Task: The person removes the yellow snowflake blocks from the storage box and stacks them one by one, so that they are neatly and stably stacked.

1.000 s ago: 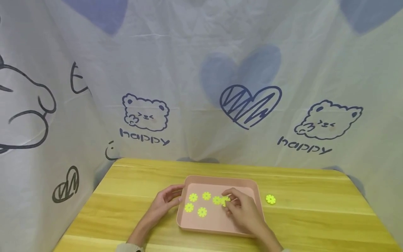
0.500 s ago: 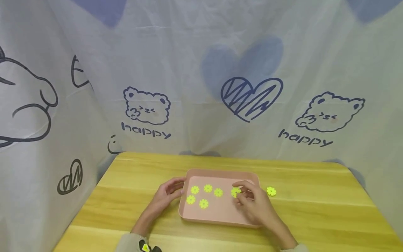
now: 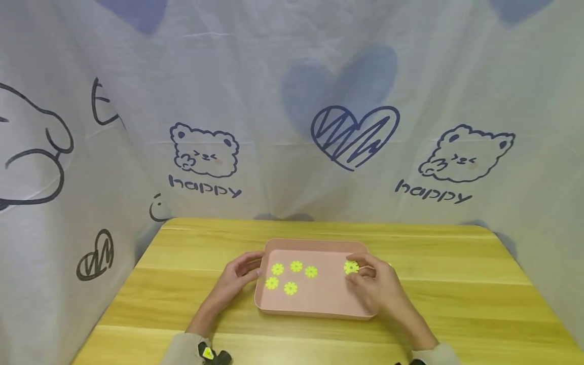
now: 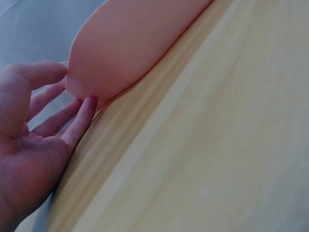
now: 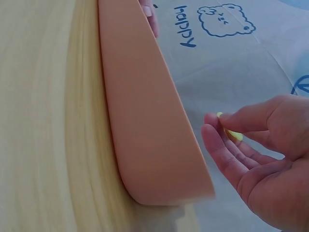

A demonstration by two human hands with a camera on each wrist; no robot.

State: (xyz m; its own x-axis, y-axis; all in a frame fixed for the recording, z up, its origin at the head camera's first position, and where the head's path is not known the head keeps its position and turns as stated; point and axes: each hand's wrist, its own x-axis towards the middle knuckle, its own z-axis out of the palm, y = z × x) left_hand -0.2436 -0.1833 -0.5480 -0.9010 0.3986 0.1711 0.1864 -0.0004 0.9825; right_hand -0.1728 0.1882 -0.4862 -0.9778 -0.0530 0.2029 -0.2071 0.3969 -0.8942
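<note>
A pink tray (image 3: 324,299) lies on the table, with several yellow snowflake discs (image 3: 290,288) flat in its left half. Each disc is round, with notches about its edge. My right hand (image 3: 378,286) pinches one more snowflake disc (image 3: 351,267) between thumb and fingertips over the tray's right side. From the right wrist, that disc (image 5: 235,134) shows nearly edge-on between the fingers, above the tray's rim. My left hand (image 3: 234,278) rests at the tray's left end; in the left wrist view its loosely bent fingers (image 4: 82,121) touch the pink wall.
Just right of the tray, a sliver of another yellow disc (image 3: 390,264) shows behind my right hand. The wooden table (image 3: 456,284) extends to both sides. A pale printed cloth (image 3: 274,192) hangs behind its far edge and along the left.
My right hand has drawn a snowflake disc away from the others, rightward across the tray. It now mostly covers the disc on the table. The left hand has stayed at the tray.
</note>
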